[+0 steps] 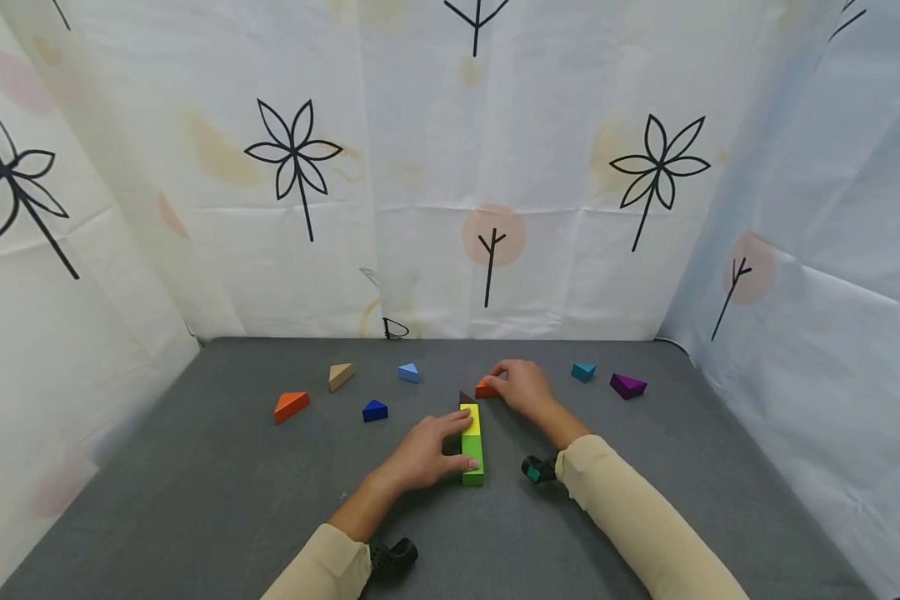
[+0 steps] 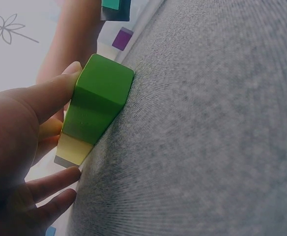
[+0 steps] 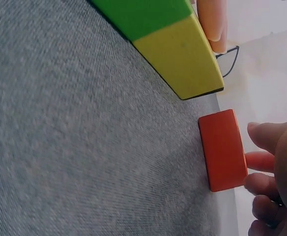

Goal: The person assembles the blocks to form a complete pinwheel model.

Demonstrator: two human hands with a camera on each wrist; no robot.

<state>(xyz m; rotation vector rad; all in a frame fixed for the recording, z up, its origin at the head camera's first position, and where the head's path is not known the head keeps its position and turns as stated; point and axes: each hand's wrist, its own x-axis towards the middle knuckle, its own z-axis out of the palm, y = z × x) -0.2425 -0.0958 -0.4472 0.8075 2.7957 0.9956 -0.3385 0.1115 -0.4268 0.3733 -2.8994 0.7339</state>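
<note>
A green block (image 1: 472, 454) and a yellow block (image 1: 474, 425) lie end to end in a line running away from me. A dark triangular block (image 1: 466, 397) shows at the far end of the yellow one. My left hand (image 1: 423, 450) lies along their left side, thumb touching the green block and a fingertip on the yellow. Just beyond, my right hand (image 1: 523, 387) has its thumb and fingers at an orange-red block (image 3: 223, 150), which lies on the grey surface. The head view shows it pinched there; the fingers hide its right end.
Left of the row lie an orange triangular block (image 1: 291, 407), a tan block (image 1: 341, 376), a light blue block (image 1: 408, 372) and a dark blue block (image 1: 375, 411). To the right are a teal block (image 1: 583, 372) and a purple block (image 1: 628, 386). Patterned white cloth (image 1: 420, 275) encloses the grey table.
</note>
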